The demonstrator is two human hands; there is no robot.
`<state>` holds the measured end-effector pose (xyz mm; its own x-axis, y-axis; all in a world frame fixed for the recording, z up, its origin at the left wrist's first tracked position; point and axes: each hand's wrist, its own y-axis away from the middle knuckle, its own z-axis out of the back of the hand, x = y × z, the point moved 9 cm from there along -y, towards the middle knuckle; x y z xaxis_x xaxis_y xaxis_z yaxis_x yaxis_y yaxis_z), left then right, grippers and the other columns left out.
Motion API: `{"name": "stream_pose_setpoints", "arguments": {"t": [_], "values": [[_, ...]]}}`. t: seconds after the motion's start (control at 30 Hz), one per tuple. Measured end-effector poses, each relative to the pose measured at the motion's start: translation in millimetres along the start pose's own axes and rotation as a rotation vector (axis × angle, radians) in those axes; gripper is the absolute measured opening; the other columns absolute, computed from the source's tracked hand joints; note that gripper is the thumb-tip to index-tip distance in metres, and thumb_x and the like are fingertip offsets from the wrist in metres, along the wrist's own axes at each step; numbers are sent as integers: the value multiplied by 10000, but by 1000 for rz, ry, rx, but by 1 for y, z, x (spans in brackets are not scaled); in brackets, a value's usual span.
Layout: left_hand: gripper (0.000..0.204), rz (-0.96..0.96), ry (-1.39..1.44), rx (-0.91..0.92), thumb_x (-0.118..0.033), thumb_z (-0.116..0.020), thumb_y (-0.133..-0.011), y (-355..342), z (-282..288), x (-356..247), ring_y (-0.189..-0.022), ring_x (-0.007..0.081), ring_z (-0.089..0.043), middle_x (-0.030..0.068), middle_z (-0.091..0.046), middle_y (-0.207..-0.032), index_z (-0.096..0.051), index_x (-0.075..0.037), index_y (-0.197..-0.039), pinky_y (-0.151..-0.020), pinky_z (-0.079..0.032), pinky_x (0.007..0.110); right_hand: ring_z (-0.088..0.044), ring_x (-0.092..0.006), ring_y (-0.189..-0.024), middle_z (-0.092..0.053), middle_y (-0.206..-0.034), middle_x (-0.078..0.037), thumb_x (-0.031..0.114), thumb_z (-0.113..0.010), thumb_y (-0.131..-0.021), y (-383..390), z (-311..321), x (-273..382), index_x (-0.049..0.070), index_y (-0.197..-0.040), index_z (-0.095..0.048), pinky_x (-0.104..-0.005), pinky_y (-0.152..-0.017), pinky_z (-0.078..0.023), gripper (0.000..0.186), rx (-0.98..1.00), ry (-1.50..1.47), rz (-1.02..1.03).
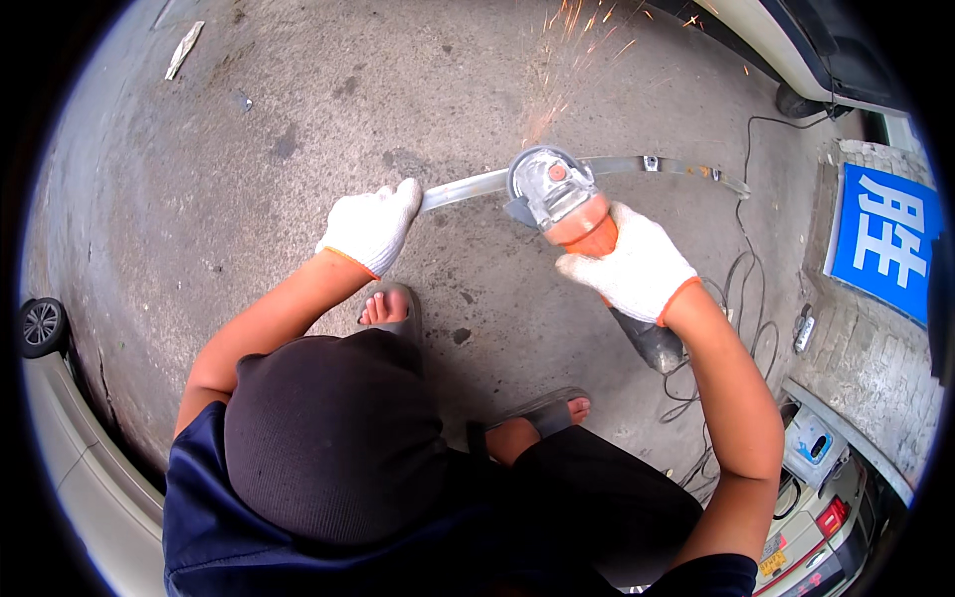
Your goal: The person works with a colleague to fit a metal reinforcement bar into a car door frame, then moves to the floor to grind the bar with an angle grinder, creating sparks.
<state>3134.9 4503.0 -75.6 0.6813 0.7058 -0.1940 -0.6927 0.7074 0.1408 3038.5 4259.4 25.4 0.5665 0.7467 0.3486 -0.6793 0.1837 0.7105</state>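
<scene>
My left hand, in a white knit glove with an orange cuff, is closed round the near-left end of a long flat metal strip. The strip runs to the right, passing beneath the grinder head. My right hand, gloved the same way, grips an orange and grey angle grinder by its body. The grinder's disc and guard lie against the strip near its middle. Orange sparks fly away from the contact toward the far side. Beyond the grinder, the strip's far end has small holes or fittings.
A black power cable loops over the concrete floor to the right. Parked cars stand at the left, upper right and lower right. A blue sign leans by the right wall. My sandalled feet are below the strip.
</scene>
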Motion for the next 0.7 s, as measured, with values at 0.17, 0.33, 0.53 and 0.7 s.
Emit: {"name": "stream_pose_setpoints", "arguments": {"t": [0.17,0.33,0.53,0.7], "values": [[199,8,-7,-6,-275,-621,-943,-1,-2,1,-645,348,-663,135,-645,-760,-518,-109,-984,-548,-509,463,-654,-419,-1082,-681,-1125,-262,480,-767,-750,0,1,2,-22,-1154,-620,-421,-936,-521,661,5,8,5],[200,11,-11,0,-277,-625,-941,-1,-1,1,-647,348,-664,133,-646,-760,-521,-112,-987,-549,-514,465,-654,-416,-1085,-679,-1139,-259,481,-770,-751,2,2,5,-22,-1154,-627,-421,-938,-520,660,4,2,22],[198,6,-7,-16,-273,-629,-938,-1,-3,1,-644,348,-664,132,-647,-762,-522,-113,-988,-548,-516,464,-657,-403,-1089,-681,-1144,-257,478,-772,-747,0,2,0,-21,-1172,-626,-417,-940,-517,672,9,10,11],[193,29,-17,-2,-265,-627,-937,0,-6,5,-645,344,-667,133,-652,-768,-526,-112,-995,-550,-519,459,-708,-344,-950,-706,-1037,-229,437,-792,-738,0,3,-12,-28,-1131,-627,-398,-846,-551,631,-32,-14,-9]]}}
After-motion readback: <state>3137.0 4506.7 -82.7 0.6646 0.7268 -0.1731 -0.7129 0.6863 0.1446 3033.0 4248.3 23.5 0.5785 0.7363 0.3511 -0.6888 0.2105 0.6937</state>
